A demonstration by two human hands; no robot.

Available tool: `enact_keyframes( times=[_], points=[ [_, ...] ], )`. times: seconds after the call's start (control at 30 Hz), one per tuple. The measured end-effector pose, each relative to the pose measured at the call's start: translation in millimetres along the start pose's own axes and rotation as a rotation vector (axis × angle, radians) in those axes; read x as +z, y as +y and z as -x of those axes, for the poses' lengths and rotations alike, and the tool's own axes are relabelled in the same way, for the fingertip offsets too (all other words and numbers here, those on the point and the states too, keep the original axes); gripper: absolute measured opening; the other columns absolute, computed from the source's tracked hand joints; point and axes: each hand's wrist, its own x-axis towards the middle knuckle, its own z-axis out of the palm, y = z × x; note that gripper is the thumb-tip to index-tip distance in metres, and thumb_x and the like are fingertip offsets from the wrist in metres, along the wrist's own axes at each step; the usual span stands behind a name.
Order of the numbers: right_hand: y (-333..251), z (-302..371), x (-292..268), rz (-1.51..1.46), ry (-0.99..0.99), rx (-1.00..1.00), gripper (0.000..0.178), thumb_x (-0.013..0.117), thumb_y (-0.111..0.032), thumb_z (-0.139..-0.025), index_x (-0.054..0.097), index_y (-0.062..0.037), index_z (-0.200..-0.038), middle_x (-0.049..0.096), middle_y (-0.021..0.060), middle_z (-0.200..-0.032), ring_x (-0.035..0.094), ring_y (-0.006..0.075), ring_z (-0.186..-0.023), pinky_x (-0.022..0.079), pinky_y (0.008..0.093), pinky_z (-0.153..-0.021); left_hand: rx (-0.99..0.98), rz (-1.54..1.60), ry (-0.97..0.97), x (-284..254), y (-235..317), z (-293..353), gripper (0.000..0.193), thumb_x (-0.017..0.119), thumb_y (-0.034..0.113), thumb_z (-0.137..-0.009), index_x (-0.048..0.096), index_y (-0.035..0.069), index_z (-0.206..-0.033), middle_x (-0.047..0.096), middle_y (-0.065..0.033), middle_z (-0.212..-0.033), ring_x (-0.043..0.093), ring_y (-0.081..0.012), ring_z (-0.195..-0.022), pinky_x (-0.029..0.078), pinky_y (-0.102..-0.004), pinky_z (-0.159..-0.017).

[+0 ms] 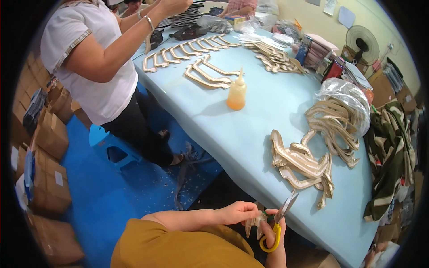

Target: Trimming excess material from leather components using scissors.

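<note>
Near the front edge of the table, my left hand (240, 211) pinches a small beige strip piece (254, 226) with pale edging. Close beside it, my right hand (268, 233) is closed around scissors (276, 236) with yellow handles, their metal blades pointing up and away to the right. The fingers of my right hand also meet the strip piece, and something small and green shows between the hands. On the table just beyond lies a loose pile of curved beige strips (304, 161) with white trim.
More strips spill from a clear plastic bag (344, 102) at the right. A squeeze bottle (236, 96) with amber liquid stands mid-table. Strips lie in a row (187, 50) at the far side. A co-worker (100, 67) stands at the left by a blue stool (111, 145). Cartons (51, 183) line the left.
</note>
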Motion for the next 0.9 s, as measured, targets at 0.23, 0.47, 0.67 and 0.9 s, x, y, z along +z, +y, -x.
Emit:
enact_keyframes(
  times=[0.23,0.47,0.67,0.9],
  points=[
    [6.5,-2.6,8.7,-0.043,-0.006,0.086,0.036,0.061,-0.003,-0.075,0.047,-0.0057,-0.108,0.054,0.0016,-0.079,0.05,0.0075,-0.065,0.038,0.0202,-0.058,0.3,-0.365,0.137,4.3,-3.6,3.1,0.022,0.051,0.017,-0.091,0.048,0.005,-0.072,0.048,0.0028,-0.064,0.042,-0.0029,-0.06,0.036,-0.0198,-0.051],
    [-2.6,-3.0,8.1,-0.034,0.034,-0.032,0.036,0.06,-0.003,-0.077,0.046,-0.0054,-0.11,0.051,0.0024,-0.085,0.049,0.0085,-0.071,0.038,0.0193,-0.06,0.072,0.052,0.024,-6.9,4.5,2.0,0.023,0.054,0.028,-0.09,0.054,0.007,-0.081,0.049,0.0037,-0.071,0.045,-0.0054,-0.065,0.039,-0.021,-0.059],
    [25.1,-9.6,12.5,-0.009,0.052,-0.144,0.025,0.063,-0.007,-0.081,0.051,-0.0046,-0.103,0.053,0.0,-0.079,0.049,0.0099,-0.067,0.04,0.0219,-0.059,0.27,-0.327,0.082,-8.3,9.9,3.5,0.024,0.056,0.023,-0.088,0.052,0.005,-0.073,0.05,0.0011,-0.068,0.045,-0.006,-0.063,0.039,-0.0216,-0.059],
    [11.6,-10.6,16.6,-0.01,0.088,-0.137,0.019,0.063,-0.007,-0.081,0.054,-0.005,-0.097,0.052,-0.0007,-0.08,0.047,0.0096,-0.065,0.039,0.0228,-0.058,0.171,-0.276,0.14,-2.5,20.5,-2.6,0.028,0.05,0.019,-0.091,0.05,0.002,-0.068,0.045,0.0014,-0.064,0.041,-0.0056,-0.061,0.036,-0.0234,-0.055]
  ],
)
